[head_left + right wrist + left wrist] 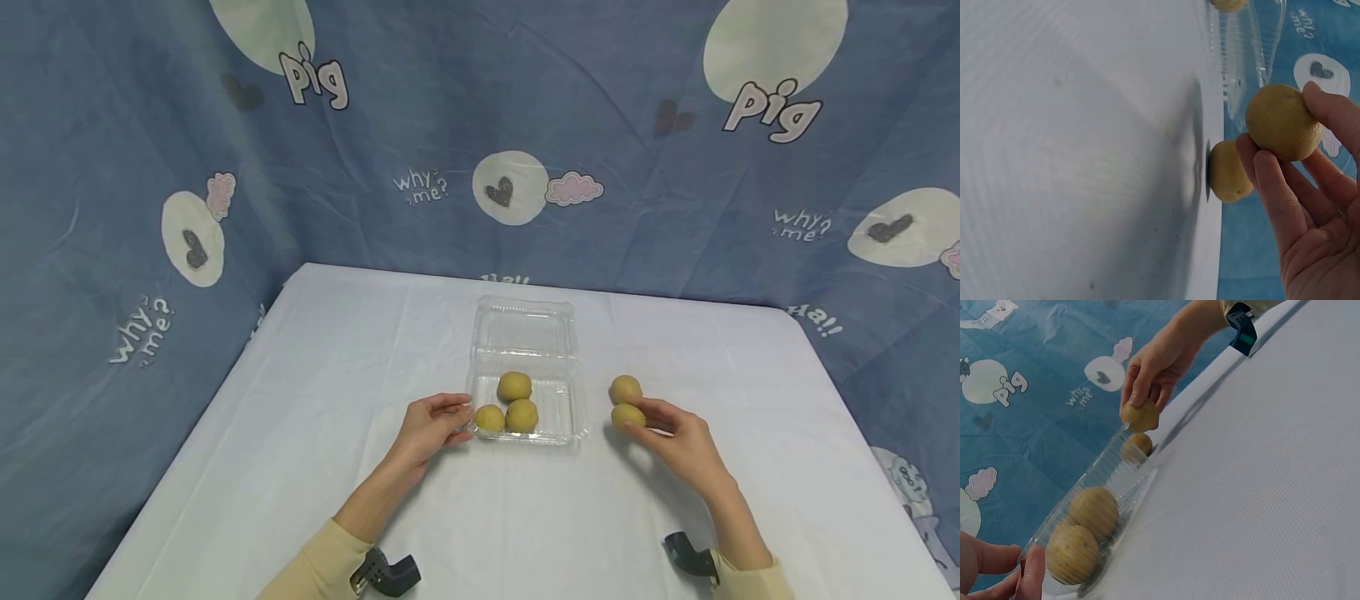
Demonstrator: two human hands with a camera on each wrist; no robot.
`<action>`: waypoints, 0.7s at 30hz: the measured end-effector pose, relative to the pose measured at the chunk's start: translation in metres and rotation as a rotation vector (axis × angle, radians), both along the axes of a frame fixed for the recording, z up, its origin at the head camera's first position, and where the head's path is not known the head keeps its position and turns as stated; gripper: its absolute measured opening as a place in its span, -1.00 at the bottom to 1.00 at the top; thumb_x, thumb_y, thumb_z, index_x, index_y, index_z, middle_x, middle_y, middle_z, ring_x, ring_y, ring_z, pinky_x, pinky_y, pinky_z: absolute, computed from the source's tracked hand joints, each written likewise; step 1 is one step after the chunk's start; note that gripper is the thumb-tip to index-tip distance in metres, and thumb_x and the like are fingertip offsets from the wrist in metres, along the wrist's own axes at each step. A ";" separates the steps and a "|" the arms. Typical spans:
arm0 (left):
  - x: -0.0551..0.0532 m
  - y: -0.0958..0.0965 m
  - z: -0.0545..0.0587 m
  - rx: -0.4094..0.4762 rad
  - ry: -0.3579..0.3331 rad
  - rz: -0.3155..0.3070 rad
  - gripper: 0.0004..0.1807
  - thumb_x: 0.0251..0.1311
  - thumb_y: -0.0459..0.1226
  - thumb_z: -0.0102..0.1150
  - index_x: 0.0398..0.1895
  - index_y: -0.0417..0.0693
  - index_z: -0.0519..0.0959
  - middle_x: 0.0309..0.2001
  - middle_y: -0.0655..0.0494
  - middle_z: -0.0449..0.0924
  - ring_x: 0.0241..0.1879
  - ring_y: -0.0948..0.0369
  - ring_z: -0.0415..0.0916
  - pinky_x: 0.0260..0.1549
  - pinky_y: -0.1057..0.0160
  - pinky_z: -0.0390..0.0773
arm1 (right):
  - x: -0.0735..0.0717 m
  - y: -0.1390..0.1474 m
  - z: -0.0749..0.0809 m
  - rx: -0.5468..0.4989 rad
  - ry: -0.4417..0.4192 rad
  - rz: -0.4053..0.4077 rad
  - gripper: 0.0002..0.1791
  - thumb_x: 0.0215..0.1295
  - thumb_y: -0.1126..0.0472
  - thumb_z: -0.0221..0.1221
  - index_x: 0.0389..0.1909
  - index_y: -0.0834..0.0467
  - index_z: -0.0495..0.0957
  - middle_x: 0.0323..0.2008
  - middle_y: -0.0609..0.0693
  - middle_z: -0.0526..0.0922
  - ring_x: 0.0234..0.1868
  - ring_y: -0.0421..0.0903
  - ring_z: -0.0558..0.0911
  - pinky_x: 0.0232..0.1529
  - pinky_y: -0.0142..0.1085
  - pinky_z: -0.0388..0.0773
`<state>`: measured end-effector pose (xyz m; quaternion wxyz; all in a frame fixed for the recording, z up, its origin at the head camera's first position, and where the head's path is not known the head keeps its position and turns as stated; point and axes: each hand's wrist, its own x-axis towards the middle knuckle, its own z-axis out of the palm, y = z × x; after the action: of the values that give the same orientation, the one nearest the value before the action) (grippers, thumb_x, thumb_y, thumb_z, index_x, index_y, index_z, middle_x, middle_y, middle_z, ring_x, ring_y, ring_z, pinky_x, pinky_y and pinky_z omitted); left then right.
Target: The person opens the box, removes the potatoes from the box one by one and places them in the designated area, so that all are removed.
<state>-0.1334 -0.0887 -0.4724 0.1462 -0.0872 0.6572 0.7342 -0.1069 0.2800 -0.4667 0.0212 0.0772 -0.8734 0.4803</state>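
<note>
Right hand [1310, 206] pinches a potato [1282, 122] between fingertips and thumb, lifted off the white cloth [1079, 150]. Second potato [1229, 172] rests on the cloth just beside the fingers. Clear tray [1244, 56] beyond, a third potato [1229, 4] at its far edge.

A round yellow-brown potato [627, 416] is pinched in the right hand's [678, 446] fingertips. A clear plastic clamshell box [558, 417], lid open, is steadied at its near corner by the left hand [431, 427], with three potatoes [513, 403] held inside.
</note>
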 end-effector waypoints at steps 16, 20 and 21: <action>0.000 0.000 0.000 0.000 0.003 0.009 -0.64 0.23 -0.43 0.26 0.07 -0.42 0.52 -0.17 -0.11 0.52 -0.27 0.18 0.58 -0.23 0.23 0.72 | -0.002 0.007 0.002 0.036 -0.001 -0.027 -0.53 0.25 0.13 0.35 0.12 0.25 0.56 0.00 0.14 0.65 -0.07 -0.16 0.66 -0.09 -0.55 0.58; 0.000 0.000 0.000 -0.005 0.006 0.008 -0.64 0.23 -0.42 0.26 0.07 -0.42 0.52 -0.17 -0.11 0.52 -0.28 0.18 0.58 -0.23 0.23 0.72 | -0.002 0.009 0.003 0.041 -0.004 -0.029 -0.53 0.27 0.12 0.33 0.13 0.27 0.56 0.02 0.19 0.64 -0.03 0.07 0.66 -0.09 -0.57 0.55; 0.000 0.000 0.001 -0.006 0.004 0.009 -0.64 0.23 -0.42 0.26 0.07 -0.42 0.52 -0.17 -0.11 0.52 -0.28 0.18 0.58 -0.23 0.23 0.72 | -0.002 0.009 0.003 0.042 -0.006 -0.029 -0.53 0.27 0.12 0.33 0.13 0.28 0.55 0.02 0.20 0.63 -0.03 0.09 0.65 -0.08 -0.58 0.55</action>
<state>-0.1332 -0.0887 -0.4717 0.1410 -0.0891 0.6592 0.7333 -0.1093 0.2893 -0.4634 0.0242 0.0634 -0.8845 0.4617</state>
